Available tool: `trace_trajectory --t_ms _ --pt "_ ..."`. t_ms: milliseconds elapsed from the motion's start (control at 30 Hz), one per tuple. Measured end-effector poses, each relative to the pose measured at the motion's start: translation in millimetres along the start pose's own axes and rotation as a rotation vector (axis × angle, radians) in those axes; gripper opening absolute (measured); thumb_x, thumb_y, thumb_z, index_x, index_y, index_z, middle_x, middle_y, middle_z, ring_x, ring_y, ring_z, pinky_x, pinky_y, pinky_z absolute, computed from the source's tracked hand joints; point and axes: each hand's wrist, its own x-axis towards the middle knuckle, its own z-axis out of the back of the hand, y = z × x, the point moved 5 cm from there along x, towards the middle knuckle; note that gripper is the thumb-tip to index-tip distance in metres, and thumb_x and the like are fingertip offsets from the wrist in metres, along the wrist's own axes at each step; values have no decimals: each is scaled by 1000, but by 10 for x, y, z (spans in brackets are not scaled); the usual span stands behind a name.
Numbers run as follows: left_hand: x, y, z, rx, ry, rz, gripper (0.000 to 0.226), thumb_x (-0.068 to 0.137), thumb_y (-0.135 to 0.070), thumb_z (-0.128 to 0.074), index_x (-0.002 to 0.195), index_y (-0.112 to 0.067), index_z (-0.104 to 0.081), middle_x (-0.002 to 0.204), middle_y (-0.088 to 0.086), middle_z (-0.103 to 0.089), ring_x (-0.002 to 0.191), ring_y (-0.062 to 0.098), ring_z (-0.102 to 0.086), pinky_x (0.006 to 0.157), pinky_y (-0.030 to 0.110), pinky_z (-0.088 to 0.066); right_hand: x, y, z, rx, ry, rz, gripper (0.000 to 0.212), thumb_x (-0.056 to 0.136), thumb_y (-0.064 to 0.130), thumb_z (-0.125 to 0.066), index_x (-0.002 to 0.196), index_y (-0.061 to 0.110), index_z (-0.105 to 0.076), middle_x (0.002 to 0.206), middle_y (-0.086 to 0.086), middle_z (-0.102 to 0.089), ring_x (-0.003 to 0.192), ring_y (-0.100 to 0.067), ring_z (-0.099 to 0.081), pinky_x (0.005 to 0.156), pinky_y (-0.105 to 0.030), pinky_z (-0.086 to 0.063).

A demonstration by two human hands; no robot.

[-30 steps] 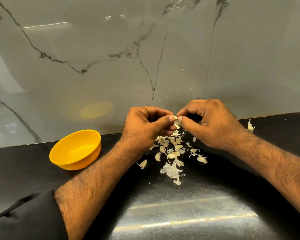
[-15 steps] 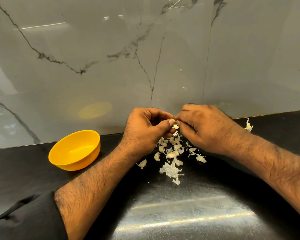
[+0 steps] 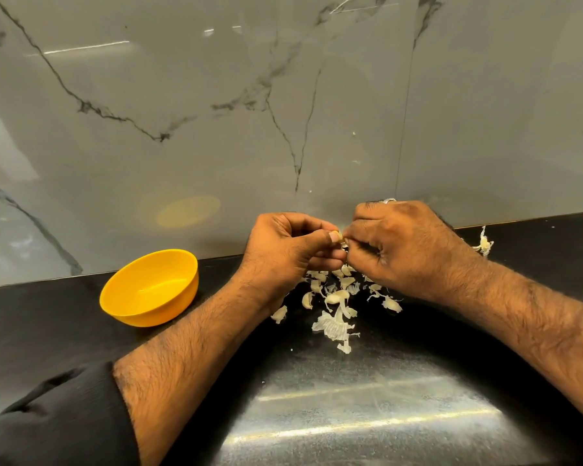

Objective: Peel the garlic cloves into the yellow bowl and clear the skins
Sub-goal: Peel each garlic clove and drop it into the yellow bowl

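My left hand (image 3: 283, 253) and my right hand (image 3: 404, 250) meet fingertip to fingertip above the black counter. Between them they pinch a small garlic clove (image 3: 343, 239), mostly hidden by the fingers. Under the hands lies a scatter of pale garlic skins and cloves (image 3: 334, 307). The yellow bowl (image 3: 150, 287) stands to the left of my left hand, and nothing shows inside it.
A stripped garlic root piece (image 3: 483, 243) lies on the counter at the right, near the wall. The grey marble backsplash (image 3: 283, 112) rises right behind the hands. The black counter (image 3: 350, 415) reflects light in front of me.
Both hands have stayed together on the clove; the right hand has rolled over so its back faces up, and the fingers have closed tighter round the clove.
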Motion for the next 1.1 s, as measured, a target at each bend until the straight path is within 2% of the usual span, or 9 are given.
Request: trace_trajectory --t_ms 233,333,433,600,833,967,1100 --pt "-14 -74 -18 -4 89 4 19 93 -3 -75 108 8 -74 94 25 -78 79 26 -78 73 31 -67 5 -87 29 87 -60 -105 32 99 37 -52 87 20 -77 72 13 -57 63 -3 -54 54 -20 -47" --pt "-7 -93 12 -17 80 -1 19 94 -2 -73 110 9 -73 94 25 -78 80 27 -78 70 29 -66 1 -137 39 114 -62 -160 22 99 28 -58 87 20 -74 74 13 -57 66 -2 -54 57 -19 -44" --pt "15 -86 46 -16 48 -8 18 96 -1 -71 110 10 -73 94 26 -78 80 28 -78 71 31 -67 2 -112 36 120 -30 -147 18 99 28 -61 92 20 -76 76 13 -59 67 -1 -55 58 -18 -45" --pt "22 -52 45 -12 33 12 17 97 -1 -72 109 10 -72 94 24 -79 80 28 -79 73 34 -67 5 -47 -3 41 30 -74 31 102 38 -51 97 20 -76 81 10 -60 68 -4 -56 62 -21 -49" --pt "13 -5 18 39 -1 39 11 97 0 -71 104 9 -73 89 25 -78 75 30 -78 69 34 -67 13 54 -78 -114 69 46 36 103 35 -41 91 15 -68 81 6 -50 65 -13 -49 59 -29 -49" --pt "11 18 9 33 -19 50 11 97 1 -71 102 10 -72 88 26 -78 75 32 -78 68 36 -67 15 103 -123 -198 84 135 45 100 34 -33 87 10 -69 77 2 -48 64 -14 -45 57 -27 -39" --pt "7 9 6 25 -20 38 11 97 1 -71 102 11 -72 89 26 -77 76 32 -79 68 35 -67 18 84 -97 -168 50 81 42 100 35 -36 91 9 -68 79 0 -51 64 -13 -44 55 -28 -42"
